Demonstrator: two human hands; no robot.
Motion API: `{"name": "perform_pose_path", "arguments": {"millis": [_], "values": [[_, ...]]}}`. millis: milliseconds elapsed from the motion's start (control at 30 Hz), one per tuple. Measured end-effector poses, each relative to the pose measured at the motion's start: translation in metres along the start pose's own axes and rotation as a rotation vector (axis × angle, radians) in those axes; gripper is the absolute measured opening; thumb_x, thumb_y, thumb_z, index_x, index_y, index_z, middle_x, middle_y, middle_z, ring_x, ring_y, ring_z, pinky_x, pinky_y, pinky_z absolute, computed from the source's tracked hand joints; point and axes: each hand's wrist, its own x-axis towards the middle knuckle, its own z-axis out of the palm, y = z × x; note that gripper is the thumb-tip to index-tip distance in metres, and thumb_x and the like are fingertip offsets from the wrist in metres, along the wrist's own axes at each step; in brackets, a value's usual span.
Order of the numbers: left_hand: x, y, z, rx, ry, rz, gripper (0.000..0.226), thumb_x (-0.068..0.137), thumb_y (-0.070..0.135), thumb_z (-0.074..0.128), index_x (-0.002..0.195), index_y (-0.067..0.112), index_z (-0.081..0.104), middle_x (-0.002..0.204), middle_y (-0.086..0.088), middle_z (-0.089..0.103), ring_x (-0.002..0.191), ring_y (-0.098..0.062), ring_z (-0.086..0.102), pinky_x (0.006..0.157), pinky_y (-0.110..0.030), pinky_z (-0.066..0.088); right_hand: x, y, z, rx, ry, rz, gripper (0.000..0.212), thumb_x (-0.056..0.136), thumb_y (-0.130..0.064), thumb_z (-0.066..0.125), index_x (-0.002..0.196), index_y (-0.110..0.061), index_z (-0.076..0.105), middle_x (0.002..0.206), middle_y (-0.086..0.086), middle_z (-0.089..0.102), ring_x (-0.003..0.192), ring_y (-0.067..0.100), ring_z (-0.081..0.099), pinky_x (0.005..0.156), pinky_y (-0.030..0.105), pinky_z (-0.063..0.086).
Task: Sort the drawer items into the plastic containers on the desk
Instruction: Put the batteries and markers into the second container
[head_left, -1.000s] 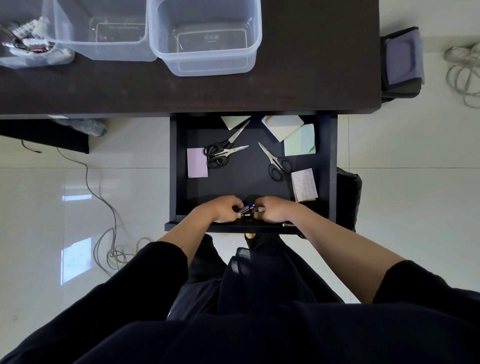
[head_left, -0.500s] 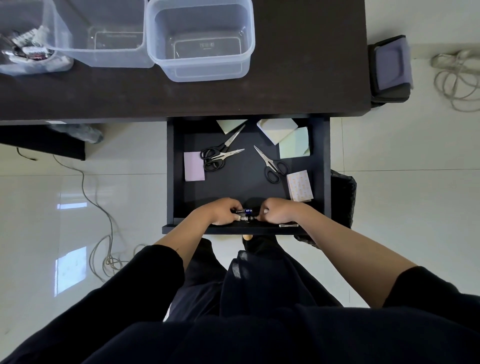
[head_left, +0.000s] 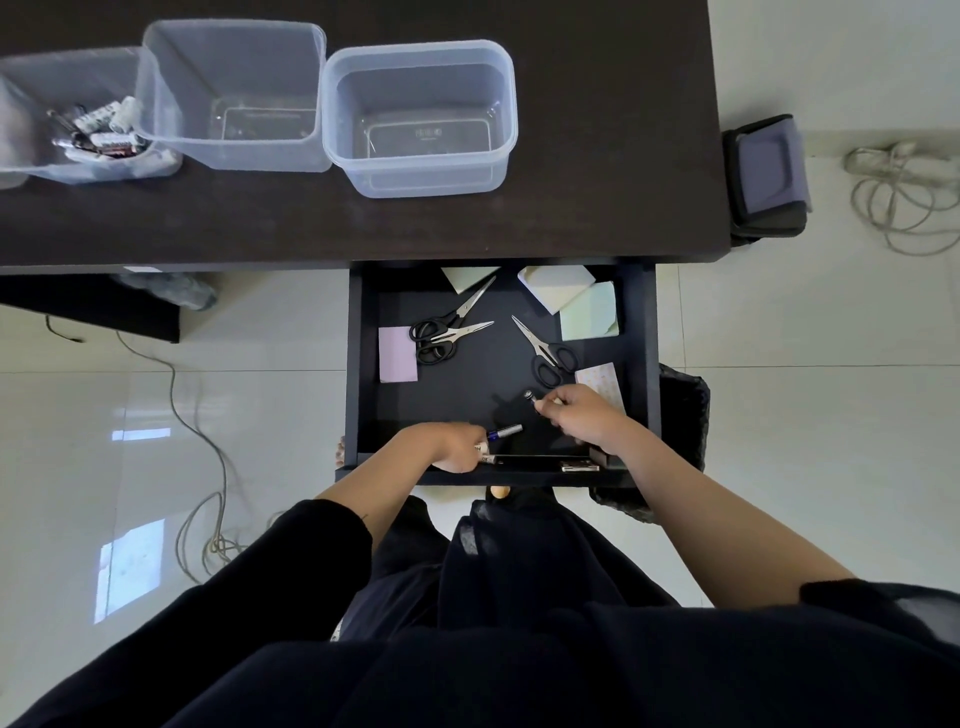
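The open black drawer (head_left: 358, 364) holds scissors (head_left: 449, 327), a second pair of scissors (head_left: 545, 351), a purple note pad (head_left: 397, 354), a green pad (head_left: 589, 312) and a patterned pad (head_left: 602, 382). At the drawer's front, my left hand (head_left: 447, 447) grips batteries, one with a blue band (head_left: 503, 432) sticking out. My right hand (head_left: 579, 415) is raised over the drawer floor and pinches one battery (head_left: 530, 396). On the desk stand three clear containers: the left one (head_left: 31, 171) with batteries, the middle one (head_left: 234, 93) and the right one (head_left: 421, 117), both of them bare inside.
The dark desk top (head_left: 597, 182) spans the back. A grey-purple case (head_left: 769, 176) sits off its right end. Cables lie on the white floor at the left (head_left: 208, 467) and the far right (head_left: 904, 197). A black bag (head_left: 685, 415) stands right of the drawer.
My hands have parted. The right hand has lifted up and to the right with one battery; the left hand stays at the drawer's front with its batteries.
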Motion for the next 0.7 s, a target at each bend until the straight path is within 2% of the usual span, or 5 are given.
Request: {"name": "perform_pose_path", "arguments": {"millis": [200, 267, 367, 467, 700], "values": [[0.000, 0.000, 0.005, -0.198, 0.123, 0.001, 0.031, 0.099, 0.022, 0.042, 0.127, 0.010, 0.045, 0.130, -0.012, 0.050, 0.113, -0.027, 0.050, 0.084, -0.030, 0.036, -0.003, 0.008, 0.001, 0.000, 0.026, 0.006, 0.024, 0.094, -0.036, 0.053, 0.099, -0.013, 0.060, 0.091, 0.002, 0.057, 0.072, 0.011, 0.050, 0.062, 0.024, 0.039], [0.002, -0.001, 0.009, -0.284, 0.206, 0.009, 0.027, 0.097, 0.020, 0.046, 0.123, 0.010, 0.047, 0.123, -0.012, 0.053, 0.104, -0.024, 0.051, 0.082, -0.030, 0.038, -0.003, 0.012, 0.002, 0.000, 0.039, 0.000, 0.023, 0.093, -0.035, 0.054, 0.099, -0.014, 0.061, 0.095, 0.002, 0.058, 0.082, 0.015, 0.053, 0.073, 0.027, 0.042], [0.008, -0.001, 0.012, -0.312, 0.304, 0.034, 0.025, 0.094, 0.017, 0.053, 0.118, 0.010, 0.050, 0.121, -0.013, 0.052, 0.105, -0.026, 0.052, 0.083, -0.030, 0.039, -0.003, 0.015, 0.004, 0.008, 0.047, -0.007, 0.022, 0.093, -0.035, 0.055, 0.099, -0.015, 0.060, 0.100, 0.003, 0.057, 0.094, 0.019, 0.053, 0.083, 0.030, 0.042], [0.013, 0.005, 0.013, -0.290, 0.327, 0.063, 0.025, 0.093, 0.018, 0.055, 0.116, 0.009, 0.052, 0.122, -0.013, 0.050, 0.109, -0.027, 0.050, 0.086, -0.028, 0.035, -0.003, 0.015, 0.003, 0.024, 0.068, -0.013, 0.023, 0.093, -0.034, 0.055, 0.099, -0.013, 0.060, 0.100, 0.004, 0.058, 0.093, 0.019, 0.054, 0.082, 0.029, 0.042], [0.031, 0.021, 0.015, -0.337, 0.318, 0.083, 0.026, 0.090, 0.017, 0.059, 0.115, 0.010, 0.054, 0.124, -0.013, 0.055, 0.110, -0.026, 0.052, 0.083, -0.026, 0.036, -0.003, 0.018, 0.004, 0.061, 0.089, -0.002, 0.019, 0.092, -0.033, 0.057, 0.095, -0.014, 0.060, 0.099, 0.004, 0.057, 0.091, 0.018, 0.052, 0.080, 0.028, 0.039]]}}
